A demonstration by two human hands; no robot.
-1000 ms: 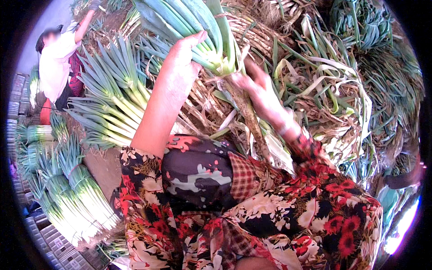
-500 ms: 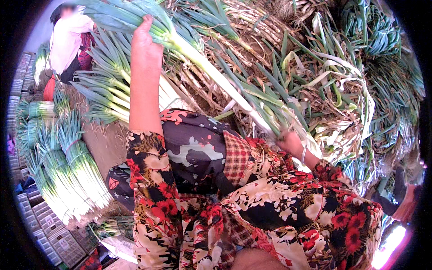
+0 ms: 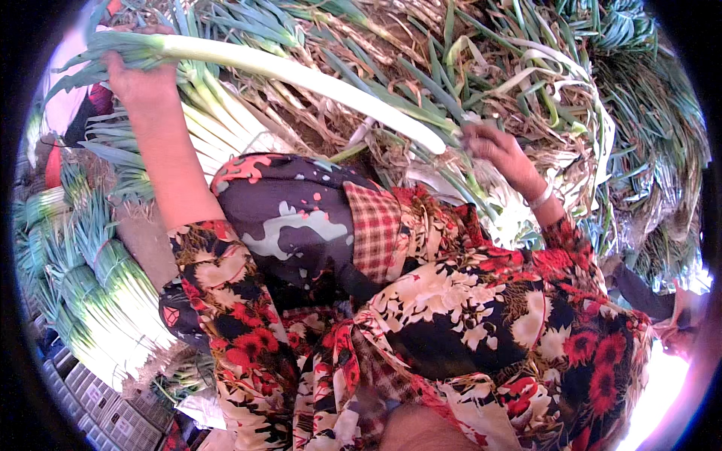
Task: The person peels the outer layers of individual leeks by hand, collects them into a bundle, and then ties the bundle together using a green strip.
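Up at the left, my left hand (image 3: 143,81) is closed around the green top of a large scallion (image 3: 301,71). Its long white stalk slants down to the right across the view, and the rounded white end stops just short of my right hand (image 3: 502,154). The fingers of that hand are curled and somewhat smeared; a pale scrap and a green strip show at their tips, but I cannot make out what they grip. Below the held stalk, trimmed scallions (image 3: 218,124) lie side by side beyond my patterned lap (image 3: 293,218).
Peeled leaves and husks (image 3: 556,128) heap up at the right. Untrimmed scallions with dry stalks (image 3: 361,34) lie at the far side. Tied scallion bundles (image 3: 113,301) stand at the left above grey crates (image 3: 105,402). Another person's pale clothing (image 3: 64,113) shows at the upper left.
My left hand has moved left and a little down with the scallion, which now lies flatter. My right hand has moved up and come away from the stalk's lower end, now bare and white.
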